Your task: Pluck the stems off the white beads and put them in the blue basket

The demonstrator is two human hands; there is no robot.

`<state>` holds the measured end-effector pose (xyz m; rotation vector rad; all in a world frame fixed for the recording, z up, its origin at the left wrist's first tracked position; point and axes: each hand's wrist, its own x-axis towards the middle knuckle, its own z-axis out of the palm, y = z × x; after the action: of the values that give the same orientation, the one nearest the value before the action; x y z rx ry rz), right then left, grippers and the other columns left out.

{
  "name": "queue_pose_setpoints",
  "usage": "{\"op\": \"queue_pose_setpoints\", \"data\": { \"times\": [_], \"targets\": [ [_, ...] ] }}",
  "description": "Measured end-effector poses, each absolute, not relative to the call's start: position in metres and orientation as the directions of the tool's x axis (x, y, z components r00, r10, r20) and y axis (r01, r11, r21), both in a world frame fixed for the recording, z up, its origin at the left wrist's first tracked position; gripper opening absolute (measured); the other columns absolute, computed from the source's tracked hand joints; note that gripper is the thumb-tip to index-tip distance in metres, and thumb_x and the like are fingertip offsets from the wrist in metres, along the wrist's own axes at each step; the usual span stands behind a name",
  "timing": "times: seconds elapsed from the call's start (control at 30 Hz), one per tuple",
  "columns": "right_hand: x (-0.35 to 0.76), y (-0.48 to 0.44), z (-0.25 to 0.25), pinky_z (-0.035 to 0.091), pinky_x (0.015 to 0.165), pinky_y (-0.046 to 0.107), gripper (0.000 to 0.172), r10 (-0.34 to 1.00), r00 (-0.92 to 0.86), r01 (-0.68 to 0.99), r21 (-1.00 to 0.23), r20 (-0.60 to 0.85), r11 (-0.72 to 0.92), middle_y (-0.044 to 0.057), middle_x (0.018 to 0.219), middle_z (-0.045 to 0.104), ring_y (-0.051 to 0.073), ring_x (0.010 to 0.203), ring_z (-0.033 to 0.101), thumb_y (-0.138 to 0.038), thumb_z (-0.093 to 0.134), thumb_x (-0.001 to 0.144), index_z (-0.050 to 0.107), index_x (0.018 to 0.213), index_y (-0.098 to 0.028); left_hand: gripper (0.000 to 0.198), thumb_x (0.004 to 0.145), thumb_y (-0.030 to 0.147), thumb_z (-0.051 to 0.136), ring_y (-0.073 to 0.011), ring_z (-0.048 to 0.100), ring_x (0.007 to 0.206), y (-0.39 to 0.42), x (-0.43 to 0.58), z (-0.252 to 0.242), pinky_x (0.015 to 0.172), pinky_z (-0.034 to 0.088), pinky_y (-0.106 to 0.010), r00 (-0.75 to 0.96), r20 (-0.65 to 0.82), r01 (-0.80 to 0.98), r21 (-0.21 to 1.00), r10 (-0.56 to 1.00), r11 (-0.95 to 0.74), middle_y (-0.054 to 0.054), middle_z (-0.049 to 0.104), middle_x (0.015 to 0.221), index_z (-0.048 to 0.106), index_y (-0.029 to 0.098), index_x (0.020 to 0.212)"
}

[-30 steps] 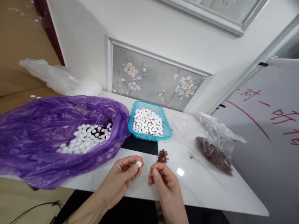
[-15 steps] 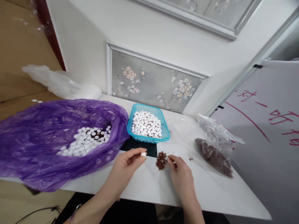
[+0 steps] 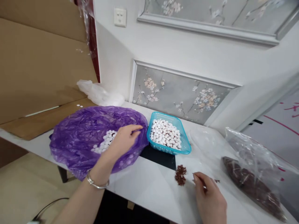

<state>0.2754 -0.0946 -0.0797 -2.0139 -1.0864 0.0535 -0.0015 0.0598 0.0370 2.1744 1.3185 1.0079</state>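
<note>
Head view: left hand reaches out over the open purple bag, which lies on the left part of the table. Back of hand faces the camera, fingers stretched forward and loose, not clenched, tips at the bag's right rim just beside the blue basket. Hand rests on or just above the plastic, next to the white beads heaped inside the bag. Palm is hidden, so cannot tell if a bead is under it. Metal bracelet on that wrist. Right hand is low at the table's near edge, fingers curled in, thumb and index tips close together right at the table surface. Cannot tell if a bit is pinched between them, too small. Its fingertips are just right of the small brown pile, near but not touching. Basket is full of more white beads and sits partly over a black square patch, between purple bag and brown pile. Clear plastic bag with dark brown stuff inside lies far right on the table, well apart from both hands. Crumpled white plastic bag behind the purple one, by the wall. Cardboard sheets lean at left. Floral wall panel behind the basket, wall socket higher up.
</note>
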Motion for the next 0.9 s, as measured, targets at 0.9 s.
{"op": "queue_pose_setpoints", "data": {
  "times": [0.9],
  "targets": [
    [0.181, -0.078, -0.047, 0.047, 0.062, 0.023, 0.017, 0.949, 0.308, -0.349, -0.936, -0.072, 0.042, 0.0, 0.075, 0.063, 0.01, 0.063, 0.057, -0.034, 0.069, 0.08, 0.068, 0.09, -0.02, 0.022, 0.076, 0.033, 0.066, -0.0223, 0.065, 0.085, 0.035, -0.031, 0.017, 0.077, 0.048, -0.028, 0.009, 0.294, 0.376, 0.885, 0.956, -0.276, -0.004, 0.073, 0.093, 0.07, 0.022, 0.095]
  ]
}}
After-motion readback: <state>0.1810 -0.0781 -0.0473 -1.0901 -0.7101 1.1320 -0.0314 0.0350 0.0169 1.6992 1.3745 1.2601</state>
